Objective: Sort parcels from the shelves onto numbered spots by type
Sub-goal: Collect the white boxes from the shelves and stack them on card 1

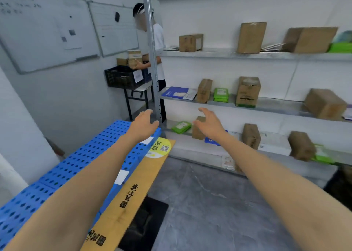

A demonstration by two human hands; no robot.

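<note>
1. Both forearms reach forward. The left one passes over a blue perforated platform and the yellow cardboard strip lying along its right edge. The white labels on the platform are too blurred to read.
2. Right of the strip, grey floor lies open up to the front edge of the shelves. A black object sits under the strip's near end.
3. The left hand is released, fingers loosely spread and holding nothing, just left of the metal upright.
4. The right hand is likewise relaxed and empty, in front of the lowest shelf.
5. A small brown box stands on that shelf, right behind the right thumb; whether they touch cannot be told. A green packet lies between the two hands, and a blue envelope shows under the right wrist.
6. More boxes and packets stand apart on the middle shelf and top shelf.
7. Farthest, a person holds a box beside a black crate.
</note>
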